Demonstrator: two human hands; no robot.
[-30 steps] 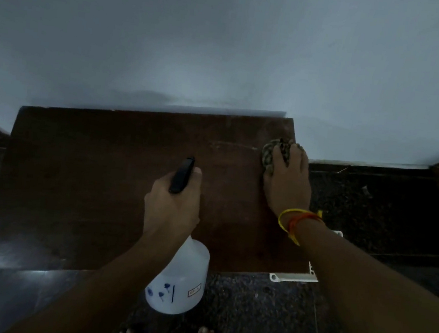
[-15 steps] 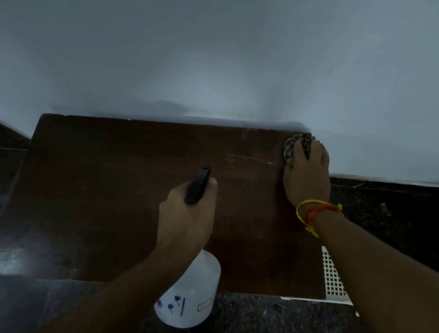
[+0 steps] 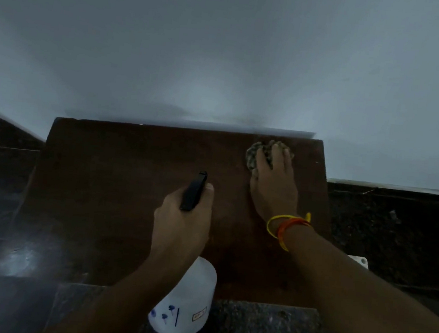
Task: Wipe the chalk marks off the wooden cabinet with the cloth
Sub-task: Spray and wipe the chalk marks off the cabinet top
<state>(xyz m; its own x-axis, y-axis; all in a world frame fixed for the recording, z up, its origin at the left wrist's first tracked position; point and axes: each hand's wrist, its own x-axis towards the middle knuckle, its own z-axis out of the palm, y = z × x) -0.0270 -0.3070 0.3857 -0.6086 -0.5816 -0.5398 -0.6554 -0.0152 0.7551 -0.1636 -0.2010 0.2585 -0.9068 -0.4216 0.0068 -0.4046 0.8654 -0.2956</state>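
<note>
Right hand [image 3: 272, 182]: fingers spread flat, pressing the cloth [image 3: 257, 154] onto the wooden cabinet [image 3: 119, 183] top — near its far right corner.
Left hand [image 3: 182, 222]: curled round a spray bottle [image 3: 184, 306] neck — held over the cabinet's near edge.
Chalk marks: could not tell.

Yellow and orange wristbands [image 3: 286, 227], bare forearms

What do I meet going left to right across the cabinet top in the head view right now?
Bare cabinet top → left hand gripping the spray bottle → right hand pressing the cloth → wristbands.
</note>
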